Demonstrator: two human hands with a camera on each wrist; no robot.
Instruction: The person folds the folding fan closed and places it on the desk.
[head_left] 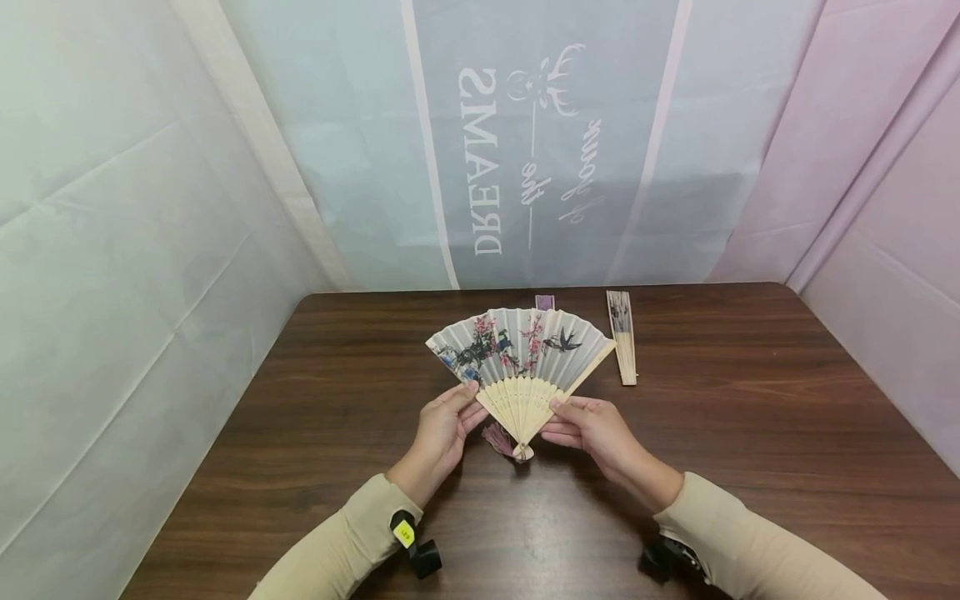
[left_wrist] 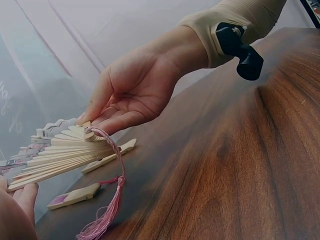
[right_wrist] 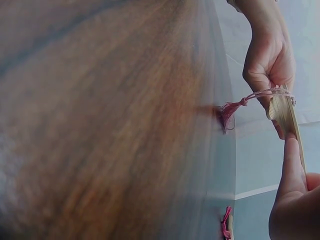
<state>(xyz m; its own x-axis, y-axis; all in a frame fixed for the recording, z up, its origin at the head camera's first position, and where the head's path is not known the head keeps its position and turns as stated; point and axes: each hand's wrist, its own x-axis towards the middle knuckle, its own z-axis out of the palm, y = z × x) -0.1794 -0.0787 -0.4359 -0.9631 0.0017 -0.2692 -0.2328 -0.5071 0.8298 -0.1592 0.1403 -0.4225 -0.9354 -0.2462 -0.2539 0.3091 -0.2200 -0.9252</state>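
A spread folding fan (head_left: 517,354) with pale ribs and a leaf painted with blossoms and a bird is held up above the table between both hands. My left hand (head_left: 448,425) pinches its left edge, thumb on the front and fingers behind. On the opposite edge, my right hand (head_left: 596,429) pinches the outer rib in the same way. From the pivot end hangs a pink tassel (left_wrist: 107,210), which dangles free in the left wrist view. The fan is seen nearly edge-on in the right wrist view, where my right hand (right_wrist: 292,200) is nearest.
A closed folding fan (head_left: 622,337) lies on the brown wooden table (head_left: 712,400) to the right. Another closed fan (head_left: 545,302), purple-topped, lies behind the spread one, mostly hidden in the head view. Printed cloth (head_left: 360,167) hangs at the table's back edge.
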